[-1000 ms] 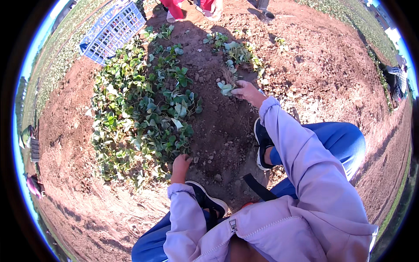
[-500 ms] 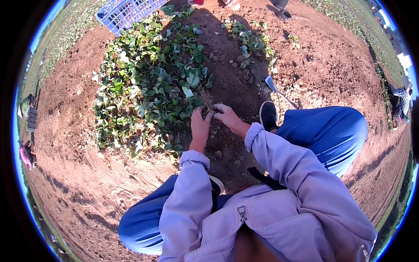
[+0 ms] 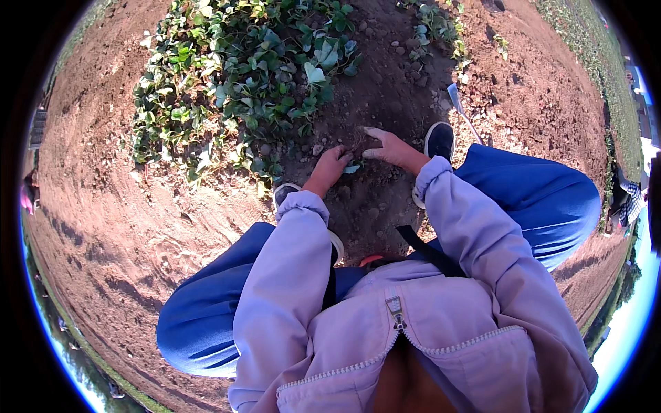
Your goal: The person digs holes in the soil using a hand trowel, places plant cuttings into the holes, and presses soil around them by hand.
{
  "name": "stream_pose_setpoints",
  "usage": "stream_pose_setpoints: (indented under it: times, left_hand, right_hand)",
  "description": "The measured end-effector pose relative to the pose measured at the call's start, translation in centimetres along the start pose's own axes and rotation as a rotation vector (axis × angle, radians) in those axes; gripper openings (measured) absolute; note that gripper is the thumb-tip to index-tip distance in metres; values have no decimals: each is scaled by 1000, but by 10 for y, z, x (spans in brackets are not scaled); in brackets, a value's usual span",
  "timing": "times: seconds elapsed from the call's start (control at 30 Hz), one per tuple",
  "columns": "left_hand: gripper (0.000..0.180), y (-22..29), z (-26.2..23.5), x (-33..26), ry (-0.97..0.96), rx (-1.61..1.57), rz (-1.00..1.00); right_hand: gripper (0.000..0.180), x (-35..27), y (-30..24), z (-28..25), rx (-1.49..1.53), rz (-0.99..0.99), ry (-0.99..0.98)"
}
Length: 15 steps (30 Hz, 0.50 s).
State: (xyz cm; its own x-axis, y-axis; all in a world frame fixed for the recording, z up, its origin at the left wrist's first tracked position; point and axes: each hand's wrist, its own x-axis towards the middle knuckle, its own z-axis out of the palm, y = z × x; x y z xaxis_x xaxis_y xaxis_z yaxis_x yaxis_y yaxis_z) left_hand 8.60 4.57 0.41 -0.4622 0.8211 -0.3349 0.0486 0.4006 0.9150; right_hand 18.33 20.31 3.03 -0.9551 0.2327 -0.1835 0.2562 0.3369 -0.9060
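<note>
I squat over dark loose soil (image 3: 385, 82). My left hand (image 3: 331, 166) rests on the ground with its fingers curled down into the dirt. A small green seedling leaf (image 3: 353, 168) pokes out right at its fingertips. Whether the fingers grip the seedling is hidden. My right hand (image 3: 387, 146) lies palm down on the soil just right of the leaf, fingers spread and empty. Both lilac sleeves reach forward between my blue trouser knees.
A dense patch of low leafy plants (image 3: 241, 76) fills the ground ahead and left. A small trowel (image 3: 457, 102) lies by my right shoe (image 3: 438, 140). My left shoe (image 3: 284, 193) sits near the plants. More small plants (image 3: 437, 27) grow at the far right.
My right hand drew back from the far plants with a seedling and came down to the soil. The left hand joined it. The blue crate has left the view.
</note>
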Motion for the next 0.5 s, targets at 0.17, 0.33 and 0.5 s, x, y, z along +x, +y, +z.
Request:
stream_pose_setpoints:
  times: [0.17, 0.33, 0.5]
  left_hand:
    - [35, -8, 10, 2, -56, -48, -32]
    - [38, 4, -11, -1, -186, -161, -242]
    - [24, -16, -98, -7, -131, -68, -250]
  right_hand:
    - [28, 0, 0, 11, 251, 409, -190]
    - [21, 6, 4, 10, 491, 600, -127]
    - [30, 28, -19, 43, 360, 505, -218]
